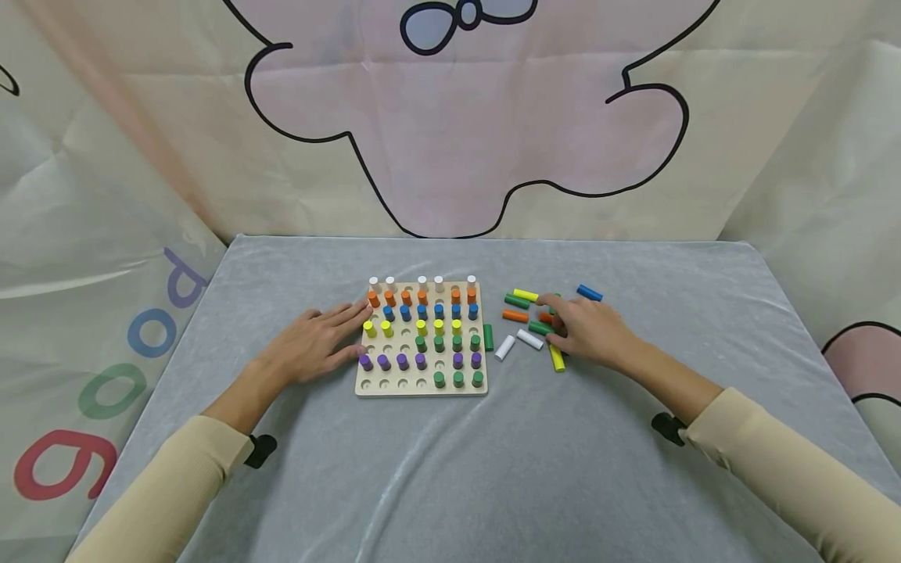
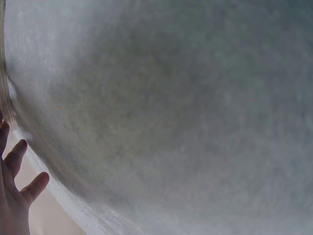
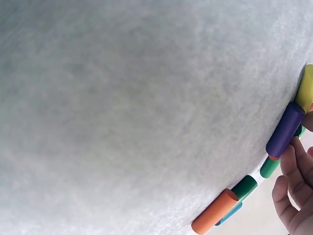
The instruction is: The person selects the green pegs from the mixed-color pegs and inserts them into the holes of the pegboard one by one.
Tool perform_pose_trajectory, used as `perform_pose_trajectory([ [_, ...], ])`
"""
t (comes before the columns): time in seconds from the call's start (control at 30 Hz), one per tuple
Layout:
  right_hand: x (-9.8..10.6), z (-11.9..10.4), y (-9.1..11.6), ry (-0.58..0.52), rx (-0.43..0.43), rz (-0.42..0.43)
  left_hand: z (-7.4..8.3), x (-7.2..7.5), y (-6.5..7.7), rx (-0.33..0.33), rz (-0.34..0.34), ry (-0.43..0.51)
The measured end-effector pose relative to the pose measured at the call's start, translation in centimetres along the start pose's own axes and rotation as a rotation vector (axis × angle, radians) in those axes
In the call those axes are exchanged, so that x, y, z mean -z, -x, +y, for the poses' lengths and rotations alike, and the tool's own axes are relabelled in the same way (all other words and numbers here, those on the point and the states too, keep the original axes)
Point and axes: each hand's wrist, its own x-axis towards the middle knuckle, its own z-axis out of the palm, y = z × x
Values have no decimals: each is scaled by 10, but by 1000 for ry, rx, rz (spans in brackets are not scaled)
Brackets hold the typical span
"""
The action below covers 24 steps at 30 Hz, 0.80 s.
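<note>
A wooden pegboard [image 1: 392, 385] stands on the cloth with rows of white, orange, blue, yellow, green and purple pegs; several holes show bare. My left hand [image 1: 317, 342] rests at its left edge, fingers spread and fingertips touching the side. At the right, my right hand [image 1: 594, 328] reaches over loose pegs, thumb and index finger apart. Near its fingers lie a white peg [image 1: 530, 339], a yellow peg [image 1: 557, 358] and an orange peg [image 1: 515, 316]. In the right wrist view a purple peg [image 3: 285, 130] is close against the fingers; the palm side is partly hidden.
A green peg [image 1: 489, 337] stands beside the board's right edge. A blue peg [image 1: 590, 292] lies beyond my right hand. Grey cloth [image 1: 436, 469] covers the table, with a slight crease in front. Printed curtains [image 1: 464, 141] hang behind and at both sides.
</note>
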Motion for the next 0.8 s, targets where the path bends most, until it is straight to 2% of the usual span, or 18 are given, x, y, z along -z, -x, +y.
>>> perform_pose_trajectory([
  [0.8, -1, -3, 2, -37, 50, 94, 1, 1, 0, 0, 0, 13],
])
